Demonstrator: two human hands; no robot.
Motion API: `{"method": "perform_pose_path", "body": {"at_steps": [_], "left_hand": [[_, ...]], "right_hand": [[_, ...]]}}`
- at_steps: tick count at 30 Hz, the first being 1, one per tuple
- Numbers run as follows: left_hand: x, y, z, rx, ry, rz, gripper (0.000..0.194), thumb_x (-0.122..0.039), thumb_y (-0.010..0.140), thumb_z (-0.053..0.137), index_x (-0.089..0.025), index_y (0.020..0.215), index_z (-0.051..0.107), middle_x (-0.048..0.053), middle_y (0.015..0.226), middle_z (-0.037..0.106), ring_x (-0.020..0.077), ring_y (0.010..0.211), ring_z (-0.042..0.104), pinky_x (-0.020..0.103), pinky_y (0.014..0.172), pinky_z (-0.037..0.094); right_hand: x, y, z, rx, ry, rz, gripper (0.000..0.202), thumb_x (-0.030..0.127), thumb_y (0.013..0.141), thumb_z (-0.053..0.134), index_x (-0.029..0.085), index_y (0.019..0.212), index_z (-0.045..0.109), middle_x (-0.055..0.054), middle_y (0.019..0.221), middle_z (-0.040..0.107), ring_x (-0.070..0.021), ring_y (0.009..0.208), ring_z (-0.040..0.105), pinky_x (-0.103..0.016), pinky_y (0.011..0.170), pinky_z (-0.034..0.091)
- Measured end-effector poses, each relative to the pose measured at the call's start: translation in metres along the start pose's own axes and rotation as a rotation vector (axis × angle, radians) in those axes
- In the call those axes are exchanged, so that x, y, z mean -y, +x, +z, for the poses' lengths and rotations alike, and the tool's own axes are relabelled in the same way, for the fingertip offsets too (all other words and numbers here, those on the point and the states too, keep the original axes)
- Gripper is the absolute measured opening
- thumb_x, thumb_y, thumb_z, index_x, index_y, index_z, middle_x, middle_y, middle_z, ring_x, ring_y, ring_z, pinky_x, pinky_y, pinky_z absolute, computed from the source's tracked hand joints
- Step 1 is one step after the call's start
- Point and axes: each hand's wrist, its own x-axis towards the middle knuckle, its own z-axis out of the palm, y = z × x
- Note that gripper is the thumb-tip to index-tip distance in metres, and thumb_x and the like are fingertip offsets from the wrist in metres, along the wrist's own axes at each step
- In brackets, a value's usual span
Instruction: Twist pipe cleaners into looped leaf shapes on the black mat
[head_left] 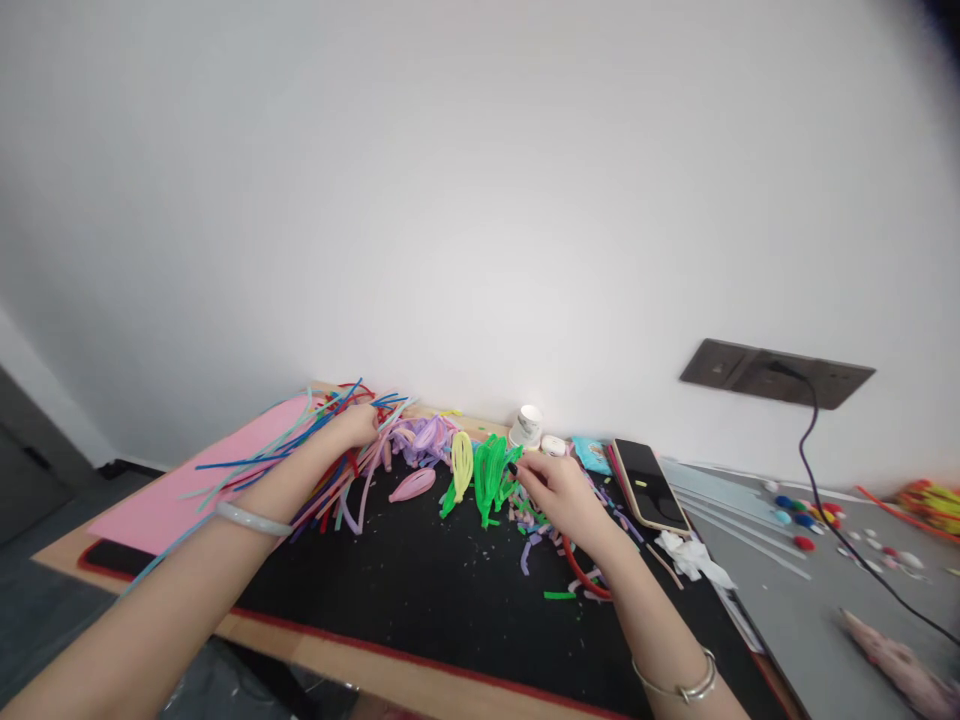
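My left hand (361,426) reaches into a pile of colourful pipe cleaners (330,500), its fingertips hidden among the strands. To its right lie purple looped pipe cleaners (424,438), a pink leaf-shaped loop (412,485) and a yellow loop (463,465). My right hand (559,490) is closed, thumb and fingers together beside the bundle of green loops (491,475). What it pinches, if anything, is too small to make out. Short cut pieces (534,525) are scattered beneath and around this hand.
A paper cup (528,425), a small white case (553,446), a blue packet (591,455) and a phone (651,482) stand or lie along the wall. Crumpled tissue (694,558) is at the right. Pink sheets (165,500) cover the left end. Pompoms (804,543) and a cable (814,480) are farther right.
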Motion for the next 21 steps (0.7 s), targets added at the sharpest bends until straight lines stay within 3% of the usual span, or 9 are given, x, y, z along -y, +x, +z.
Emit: {"method": "perform_pose_path", "body": {"at_steps": [5,9,12,15,18,21], "left_hand": [[-0.005,0.000,-0.006,0.025,0.190,-0.054,0.017,-0.019,0.058,0.060,-0.019,0.043,0.051,0.003,0.043,0.051,0.0220,0.056,0.054,0.030,0.060,0.034],[-0.013,0.000,-0.014,0.037,0.272,-0.090,0.018,-0.026,0.067,0.055,-0.018,0.051,0.054,0.003,0.045,0.054,0.0205,0.055,0.054,0.028,0.057,0.033],[-0.025,-0.002,-0.020,-0.061,0.311,-0.063,0.016,-0.028,0.071,0.051,-0.018,0.059,0.056,0.003,0.051,0.059,0.0199,0.059,0.056,0.026,0.057,0.033],[-0.045,-0.009,-0.026,-0.182,0.298,-0.014,0.018,-0.031,0.076,0.047,-0.018,0.073,0.060,0.004,0.069,0.066,0.0200,0.068,0.058,0.026,0.060,0.035],[-0.074,-0.022,-0.030,-0.299,0.172,0.130,0.022,-0.033,0.081,0.042,-0.019,0.085,0.058,0.003,0.075,0.067,0.0177,0.070,0.059,0.025,0.064,0.037],[-0.111,-0.048,-0.020,-0.250,0.066,0.299,0.021,-0.033,0.084,0.042,-0.019,0.087,0.057,0.001,0.069,0.065,0.0153,0.063,0.058,0.024,0.064,0.038]], "right_hand": [[-0.008,-0.005,0.001,0.018,0.012,0.038,0.027,0.022,0.085,0.042,0.017,0.061,0.052,0.003,0.049,0.043,-0.0108,0.049,0.039,-0.024,0.051,0.027],[-0.009,-0.007,0.000,0.013,0.027,0.057,0.027,0.024,0.086,0.041,0.018,0.064,0.055,0.003,0.049,0.046,-0.0114,0.049,0.041,-0.024,0.051,0.027],[-0.008,-0.008,0.001,-0.022,0.069,0.079,0.030,0.025,0.087,0.040,0.018,0.058,0.048,0.003,0.049,0.046,-0.0114,0.050,0.042,-0.024,0.052,0.029],[-0.007,-0.008,0.004,-0.086,0.149,0.128,0.028,0.026,0.086,0.041,0.018,0.060,0.048,0.002,0.049,0.045,-0.0115,0.049,0.043,-0.024,0.052,0.031],[-0.004,-0.005,0.011,-0.129,0.354,0.209,0.019,0.030,0.085,0.042,0.017,0.083,0.056,0.003,0.052,0.047,-0.0112,0.046,0.041,-0.024,0.047,0.032],[0.003,0.000,0.020,-0.131,0.602,0.219,0.033,0.038,0.084,0.044,0.018,0.109,0.050,0.001,0.064,0.050,-0.0091,0.043,0.036,-0.023,0.042,0.029]]}}
